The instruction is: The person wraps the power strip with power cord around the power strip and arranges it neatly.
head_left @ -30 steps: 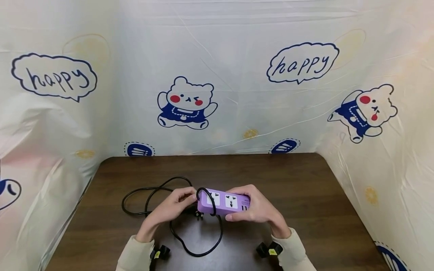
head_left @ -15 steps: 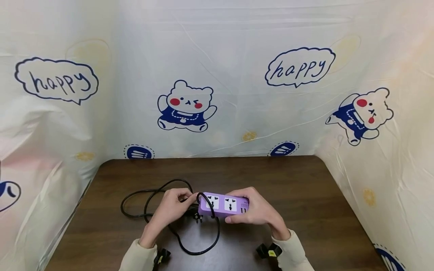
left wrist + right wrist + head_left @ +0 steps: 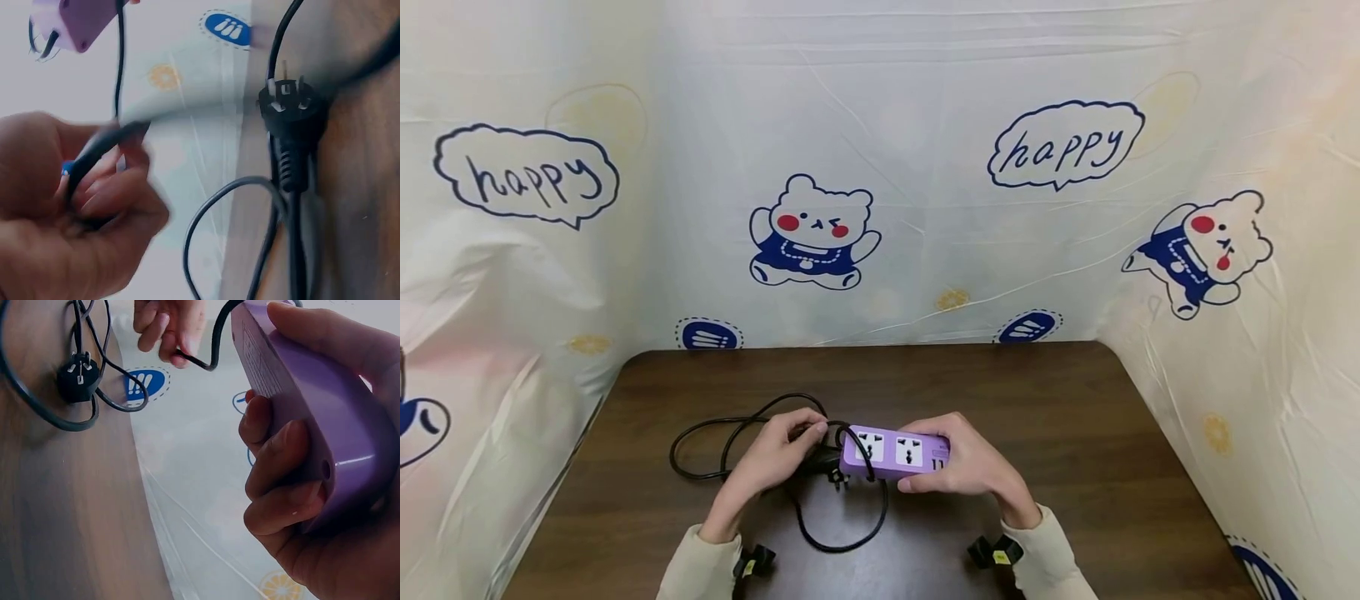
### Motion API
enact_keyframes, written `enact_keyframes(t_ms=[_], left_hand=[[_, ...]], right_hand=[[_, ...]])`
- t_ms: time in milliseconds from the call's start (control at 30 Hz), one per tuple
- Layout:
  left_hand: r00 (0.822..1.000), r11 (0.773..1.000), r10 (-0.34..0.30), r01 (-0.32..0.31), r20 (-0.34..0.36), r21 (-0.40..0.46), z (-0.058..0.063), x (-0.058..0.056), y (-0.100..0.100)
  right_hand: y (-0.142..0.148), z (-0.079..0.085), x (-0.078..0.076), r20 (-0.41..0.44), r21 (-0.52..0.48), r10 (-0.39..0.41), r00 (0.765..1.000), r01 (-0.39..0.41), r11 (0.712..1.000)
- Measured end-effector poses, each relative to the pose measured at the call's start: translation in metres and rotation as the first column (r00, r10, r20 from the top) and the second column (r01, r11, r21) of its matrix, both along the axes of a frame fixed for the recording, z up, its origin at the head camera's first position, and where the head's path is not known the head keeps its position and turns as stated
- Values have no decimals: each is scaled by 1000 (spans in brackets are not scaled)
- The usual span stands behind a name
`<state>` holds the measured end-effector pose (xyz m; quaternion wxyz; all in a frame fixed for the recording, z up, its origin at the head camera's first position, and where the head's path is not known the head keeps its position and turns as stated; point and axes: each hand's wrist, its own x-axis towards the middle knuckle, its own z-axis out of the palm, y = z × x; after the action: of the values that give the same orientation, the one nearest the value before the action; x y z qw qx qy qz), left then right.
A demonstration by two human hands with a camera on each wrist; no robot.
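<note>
A purple power strip (image 3: pixel 889 454) with white sockets is gripped at its right end by my right hand (image 3: pixel 964 458). In the right wrist view, the fingers curl under the strip (image 3: pixel 337 412) and the thumb lies along its other side. My left hand (image 3: pixel 780 450) pinches the black power cord (image 3: pixel 100 147) just left of the strip. One turn of cord crosses over the strip's left end. The black plug (image 3: pixel 835 475) sits below and between the hands; its prongs show in the left wrist view, where the plug (image 3: pixel 294 112) appears beside the wooden surface.
Loops of black cord (image 3: pixel 700 477) lie on the brown wooden table (image 3: pixel 1037 400) to the left, and another loop hangs toward the front. A patterned white curtain (image 3: pixel 925 250) encloses the table's back and sides.
My left hand has drawn slightly left, away from the strip, with the cord in its fingers. The front cord loop has become smaller. The right hand has barely moved.
</note>
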<state>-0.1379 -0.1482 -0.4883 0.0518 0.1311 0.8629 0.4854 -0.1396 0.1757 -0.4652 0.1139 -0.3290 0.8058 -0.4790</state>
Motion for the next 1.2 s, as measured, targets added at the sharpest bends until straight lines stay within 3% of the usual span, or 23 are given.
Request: enact_keyframes(t_ms=[167,333,533,700,900,1133,1200], left_hand=[[987,989,149,-149,-61,2,-2,-1,11],[974,978,201,-195,-101,69,0,-1,21],[970,977,193,-176,-151,121,4,1,26],[952,976,189,-156,-241,150,10,6,31],[918,975,192,-138,-348,175,19,15,37],[856,981,170,-103,-488,163,23,24,46],[850,984,157,-94,-503,150,23,27,48]], right_hand=[[-3,-2,1,-10,23,9,1000,-9,1000],[-10,-5,2,0,44,53,999,-53,998],[-16,-8,4,5,77,60,998,-60,995],[-18,-8,5,19,106,50,999,-52,993],[-20,-9,4,41,134,21,999,-27,991],[-22,-14,3,30,168,-26,999,20,985],[-23,-15,3,24,172,-44,999,39,984]])
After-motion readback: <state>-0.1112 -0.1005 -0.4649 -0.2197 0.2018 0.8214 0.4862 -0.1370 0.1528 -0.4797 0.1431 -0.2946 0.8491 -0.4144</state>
